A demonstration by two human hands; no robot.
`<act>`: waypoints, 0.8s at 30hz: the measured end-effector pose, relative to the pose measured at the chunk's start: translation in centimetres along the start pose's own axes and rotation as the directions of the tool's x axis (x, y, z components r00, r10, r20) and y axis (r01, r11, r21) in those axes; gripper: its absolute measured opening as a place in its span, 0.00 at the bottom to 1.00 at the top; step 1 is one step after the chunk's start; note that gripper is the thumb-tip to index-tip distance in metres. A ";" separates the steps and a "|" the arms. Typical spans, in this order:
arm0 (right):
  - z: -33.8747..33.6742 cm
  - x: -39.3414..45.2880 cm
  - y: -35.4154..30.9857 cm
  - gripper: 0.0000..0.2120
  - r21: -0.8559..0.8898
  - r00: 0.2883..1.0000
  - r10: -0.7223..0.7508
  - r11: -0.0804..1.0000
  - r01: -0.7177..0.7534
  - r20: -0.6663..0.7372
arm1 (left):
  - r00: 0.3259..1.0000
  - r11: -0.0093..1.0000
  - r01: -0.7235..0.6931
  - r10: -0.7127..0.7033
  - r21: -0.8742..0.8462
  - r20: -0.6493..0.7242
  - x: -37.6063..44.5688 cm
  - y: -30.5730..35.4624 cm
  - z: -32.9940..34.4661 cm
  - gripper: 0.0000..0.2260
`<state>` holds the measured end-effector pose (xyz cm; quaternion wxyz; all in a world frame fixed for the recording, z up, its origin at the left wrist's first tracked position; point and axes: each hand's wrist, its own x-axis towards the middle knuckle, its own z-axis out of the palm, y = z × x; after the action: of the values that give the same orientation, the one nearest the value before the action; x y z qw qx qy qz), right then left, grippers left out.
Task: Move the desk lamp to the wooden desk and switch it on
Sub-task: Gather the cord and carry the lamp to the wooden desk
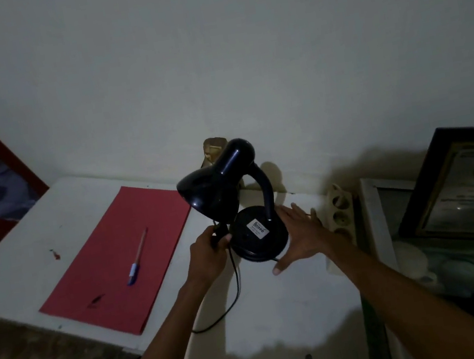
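A black desk lamp (234,198) stands on the white-topped desk (280,306), unlit, its shade turned left and its round base carrying a white label. My left hand (210,253) is closed around a small black part on the lamp's cord (236,288), just left of the base. My right hand (298,231) lies flat with fingers spread against the right side of the base. The black cord trails down the desk toward me.
A red paper sheet (112,261) with a blue-capped pen (138,257) lies on the left of the desk. A cream power strip (340,212) stands at the desk's right edge. A framed certificate (460,184) leans on the right.
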<state>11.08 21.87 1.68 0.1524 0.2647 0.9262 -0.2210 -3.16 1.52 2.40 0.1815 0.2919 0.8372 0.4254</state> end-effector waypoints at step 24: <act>4.0 -0.7 -4.0 0.59 0.182 0.860 0.061 0.983 0.038 -0.507 | 1.000 0.988 0.011 -0.013 -0.156 -0.016 1.5 0.8 3.6 0.12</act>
<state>10.04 16.58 -0.15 -0.1222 0.3324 0.9071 -0.2273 -2.02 5.05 0.86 0.1993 0.2681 0.8046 0.4909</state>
